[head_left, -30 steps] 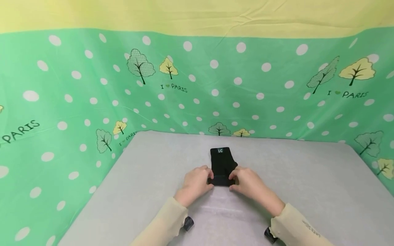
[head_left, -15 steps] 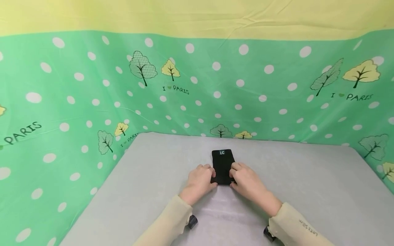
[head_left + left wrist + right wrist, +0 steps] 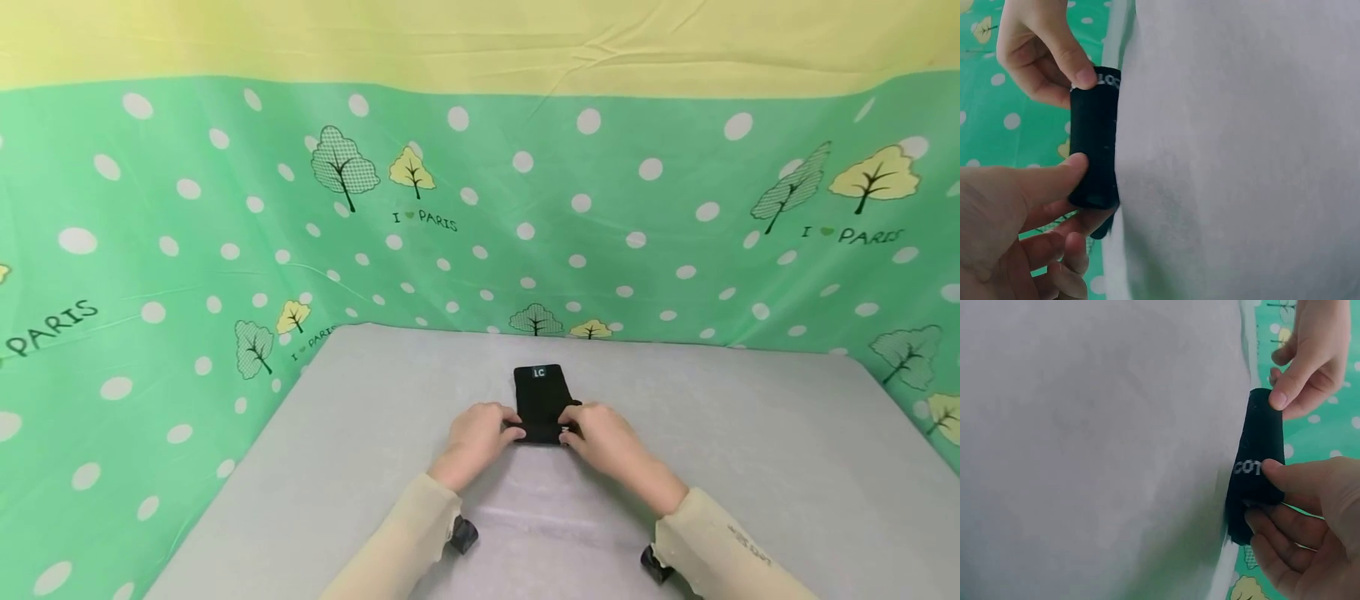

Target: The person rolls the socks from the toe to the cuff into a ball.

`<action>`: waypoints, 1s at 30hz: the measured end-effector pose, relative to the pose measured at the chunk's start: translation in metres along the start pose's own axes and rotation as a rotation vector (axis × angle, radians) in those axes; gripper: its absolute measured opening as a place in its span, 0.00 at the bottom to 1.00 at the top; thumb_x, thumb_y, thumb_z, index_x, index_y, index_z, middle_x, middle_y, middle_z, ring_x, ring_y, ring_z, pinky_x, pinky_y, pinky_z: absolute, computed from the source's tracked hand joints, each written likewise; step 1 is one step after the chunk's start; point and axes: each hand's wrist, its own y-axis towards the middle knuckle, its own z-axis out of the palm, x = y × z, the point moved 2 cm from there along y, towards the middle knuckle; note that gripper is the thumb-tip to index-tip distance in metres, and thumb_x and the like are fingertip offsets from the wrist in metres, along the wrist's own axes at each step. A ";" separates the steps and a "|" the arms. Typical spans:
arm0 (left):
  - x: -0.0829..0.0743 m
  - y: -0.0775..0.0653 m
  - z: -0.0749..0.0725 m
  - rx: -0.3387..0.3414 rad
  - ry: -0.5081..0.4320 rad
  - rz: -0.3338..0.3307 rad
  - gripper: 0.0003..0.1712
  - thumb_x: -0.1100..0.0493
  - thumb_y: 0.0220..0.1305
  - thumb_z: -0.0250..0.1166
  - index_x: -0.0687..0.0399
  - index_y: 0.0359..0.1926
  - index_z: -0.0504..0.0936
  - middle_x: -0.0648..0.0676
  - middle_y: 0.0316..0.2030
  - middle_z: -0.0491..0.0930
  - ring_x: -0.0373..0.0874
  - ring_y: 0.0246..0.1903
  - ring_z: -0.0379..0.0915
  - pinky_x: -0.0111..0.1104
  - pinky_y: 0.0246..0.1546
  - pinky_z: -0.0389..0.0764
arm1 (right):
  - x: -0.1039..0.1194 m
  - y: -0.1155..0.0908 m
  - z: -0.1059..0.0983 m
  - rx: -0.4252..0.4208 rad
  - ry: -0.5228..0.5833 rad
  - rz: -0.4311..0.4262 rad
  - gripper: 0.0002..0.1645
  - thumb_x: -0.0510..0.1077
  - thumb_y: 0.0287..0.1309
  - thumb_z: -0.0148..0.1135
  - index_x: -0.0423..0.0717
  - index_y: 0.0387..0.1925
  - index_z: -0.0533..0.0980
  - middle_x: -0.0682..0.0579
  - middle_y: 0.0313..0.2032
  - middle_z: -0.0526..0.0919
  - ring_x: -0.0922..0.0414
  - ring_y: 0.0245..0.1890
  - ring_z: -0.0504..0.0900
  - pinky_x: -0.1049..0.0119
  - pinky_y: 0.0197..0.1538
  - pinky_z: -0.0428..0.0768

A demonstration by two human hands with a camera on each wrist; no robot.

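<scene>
A black sock (image 3: 542, 396) lies lengthwise on the table, with a small "LC" label at its far end. Its near end is folded up into a thick roll, which shows white lettering in the right wrist view (image 3: 1259, 437). My left hand (image 3: 480, 437) pinches the left end of this roll, thumb on the near side and fingers behind. At the right end, beside the lettering, my right hand (image 3: 603, 435) pinches it the same way. In the left wrist view the rolled sock (image 3: 1094, 140) spans between both thumbs. The fingertips behind the roll are partly hidden.
The table (image 3: 360, 492) has a grey-white cover. Behind it and at its sides hangs a green dotted curtain (image 3: 450, 267) with printed trees, yellow along the top. Dark wrist devices (image 3: 462, 535) sit beneath the cream sleeves (image 3: 401, 537).
The near end of the sock, lying flatter half a second ago, now stands up as a roll between the hands. Both hands keep their places at its two sides, with the fingers shifted.
</scene>
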 end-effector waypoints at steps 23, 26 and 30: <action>-0.006 0.014 0.001 -0.091 -0.018 -0.007 0.10 0.55 0.61 0.72 0.41 0.30 0.76 0.45 0.36 0.74 0.42 0.29 0.73 0.31 0.25 0.71 | -0.004 0.017 0.002 -0.058 0.014 0.051 0.12 0.34 0.48 0.75 0.49 0.25 0.77 0.56 0.24 0.79 0.59 0.27 0.75 0.63 0.34 0.75; -0.008 0.013 0.000 -0.103 0.033 0.001 0.08 0.55 0.60 0.72 0.39 0.28 0.81 0.43 0.39 0.77 0.43 0.37 0.78 0.33 0.32 0.77 | -0.002 0.016 0.001 -0.078 -0.025 0.030 0.14 0.35 0.48 0.75 0.50 0.22 0.76 0.57 0.23 0.77 0.60 0.27 0.74 0.63 0.33 0.75; -0.009 0.009 -0.002 -0.095 0.081 -0.005 0.04 0.54 0.57 0.73 0.38 0.31 0.86 0.41 0.43 0.81 0.44 0.43 0.78 0.37 0.37 0.81 | -0.002 0.012 0.001 -0.095 -0.056 0.004 0.09 0.37 0.47 0.77 0.49 0.22 0.81 0.56 0.26 0.78 0.56 0.30 0.78 0.59 0.37 0.79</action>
